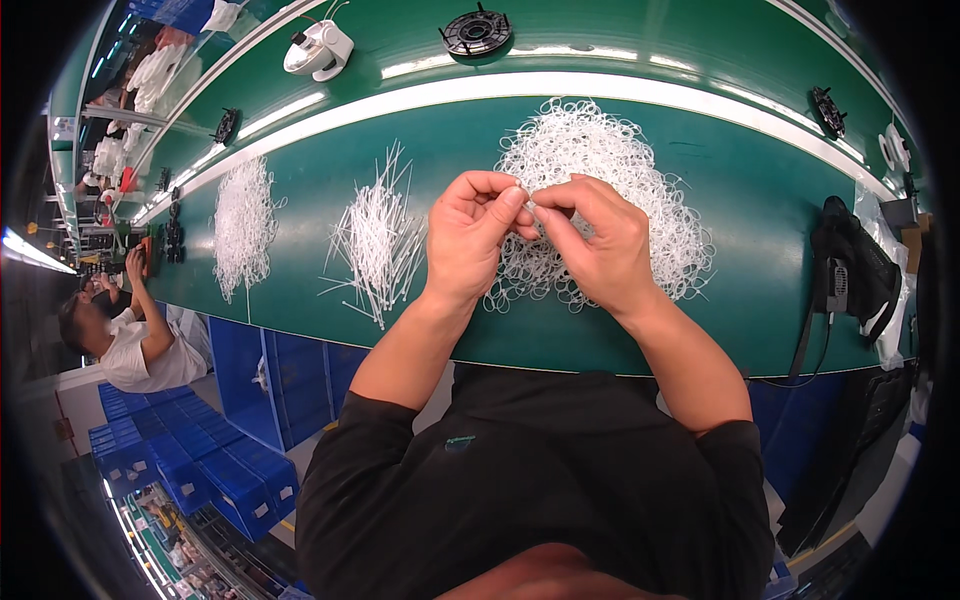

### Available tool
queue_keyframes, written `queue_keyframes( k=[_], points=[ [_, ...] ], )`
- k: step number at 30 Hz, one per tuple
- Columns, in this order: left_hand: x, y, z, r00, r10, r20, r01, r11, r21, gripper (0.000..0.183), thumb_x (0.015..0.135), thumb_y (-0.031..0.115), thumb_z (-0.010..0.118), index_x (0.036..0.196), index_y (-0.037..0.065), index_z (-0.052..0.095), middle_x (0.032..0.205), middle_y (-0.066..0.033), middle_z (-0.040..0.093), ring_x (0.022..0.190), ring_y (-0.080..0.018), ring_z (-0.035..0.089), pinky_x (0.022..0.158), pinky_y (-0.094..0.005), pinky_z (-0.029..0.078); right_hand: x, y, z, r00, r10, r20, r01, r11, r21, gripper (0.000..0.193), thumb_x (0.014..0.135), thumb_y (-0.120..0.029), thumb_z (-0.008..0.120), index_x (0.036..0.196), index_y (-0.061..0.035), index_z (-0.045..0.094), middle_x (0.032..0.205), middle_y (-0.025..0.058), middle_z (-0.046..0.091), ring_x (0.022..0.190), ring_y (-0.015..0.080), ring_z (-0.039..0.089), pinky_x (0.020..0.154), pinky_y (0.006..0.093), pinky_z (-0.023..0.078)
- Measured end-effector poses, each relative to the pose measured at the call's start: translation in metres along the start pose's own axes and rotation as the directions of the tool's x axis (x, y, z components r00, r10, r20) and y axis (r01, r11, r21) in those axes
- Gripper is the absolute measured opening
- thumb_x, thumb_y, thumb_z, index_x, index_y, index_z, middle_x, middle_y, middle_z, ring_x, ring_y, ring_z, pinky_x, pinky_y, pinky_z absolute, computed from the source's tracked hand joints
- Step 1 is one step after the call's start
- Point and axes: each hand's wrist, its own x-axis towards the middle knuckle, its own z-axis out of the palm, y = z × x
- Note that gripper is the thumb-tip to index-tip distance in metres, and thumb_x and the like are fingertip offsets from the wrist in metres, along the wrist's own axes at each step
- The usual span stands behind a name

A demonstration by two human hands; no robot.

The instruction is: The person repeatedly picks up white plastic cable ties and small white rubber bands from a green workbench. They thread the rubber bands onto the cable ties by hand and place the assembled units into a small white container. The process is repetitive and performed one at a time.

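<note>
My left hand (466,236) and my right hand (604,243) meet fingertip to fingertip over the green table. Both pinch a small white cable tie (527,196), mostly hidden by the fingers. Behind and beside my right hand rises a big heap of white cable ties closed into loops (590,150). To the left of my left hand lies a loose pile of straight white cable ties (378,238).
A smaller pile of white looped ties (243,225) sits farther left on the green table (310,190). At the right end lies a black bag (850,265). Blue bins (235,480) stand below left, near another person (150,345). A black round fixture (477,33) is at the back.
</note>
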Motion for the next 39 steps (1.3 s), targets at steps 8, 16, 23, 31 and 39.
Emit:
queue_keyframes(
  k=[8,16,23,31,39],
  points=[
    [-0.002,0.000,-0.003,1.000,0.011,0.025,-0.014,0.992,0.128,0.013,0.098,0.002,0.065,0.108,-0.004,0.061,0.093,-0.0111,0.069,0.076,-0.0140,0.068,0.068,-0.0269,0.060,0.001,0.001,0.001,1.000,-0.019,0.004,0.019,1.000,-0.017,0.007,0.085,-0.002,0.072,0.091,-0.0055,0.071,0.078,0.0079,0.070,0.073,0.0273,0.068,0.082,0.0404,0.054],
    [-0.005,0.009,0.005,0.994,0.051,0.098,-0.087,0.906,0.414,0.007,0.095,0.001,0.067,0.101,-0.003,0.067,0.093,-0.0047,0.066,0.077,-0.0101,0.067,0.065,-0.0231,0.057,0.001,-0.001,-0.004,0.996,0.087,0.038,-0.086,0.996,-0.012,0.005,0.088,-0.003,0.073,0.092,-0.0055,0.071,0.080,0.0057,0.072,0.067,0.0206,0.068,0.104,0.0487,0.048],
    [-0.002,0.032,-0.011,0.977,0.156,0.145,-0.209,0.576,0.790,0.009,0.092,0.004,0.072,0.100,0.000,0.070,0.091,-0.0026,0.066,0.075,-0.0080,0.063,0.067,-0.0238,0.054,0.006,-0.001,-0.011,0.995,0.045,0.094,-0.021,0.970,-0.241,0.007,0.087,-0.005,0.073,0.093,-0.0067,0.071,0.083,0.0051,0.071,0.077,0.0244,0.068,0.101,0.0456,0.048],
    [0.000,0.084,-0.103,0.949,0.241,-0.203,0.200,0.036,0.979,0.012,0.085,0.011,0.074,0.088,0.001,0.071,0.085,-0.0140,0.071,0.077,-0.0283,0.069,0.073,-0.0391,0.054,0.014,0.007,-0.020,0.996,0.076,-0.043,-0.085,0.959,-0.269,0.007,0.086,-0.006,0.074,0.093,-0.0067,0.072,0.094,0.0076,0.071,0.093,0.0272,0.066,0.090,0.0392,0.046],
    [0.017,0.070,-0.110,0.970,0.213,-0.119,0.139,-0.080,0.987,0.013,0.083,0.011,0.076,0.088,0.001,0.072,0.083,-0.0150,0.071,0.076,-0.0289,0.069,0.072,-0.0388,0.054,0.011,0.009,-0.016,0.997,0.079,0.010,-0.074,0.966,-0.248,0.006,0.086,-0.007,0.074,0.092,-0.0070,0.072,0.093,0.0060,0.071,0.092,0.0263,0.065,0.089,0.0391,0.046]
  ],
)
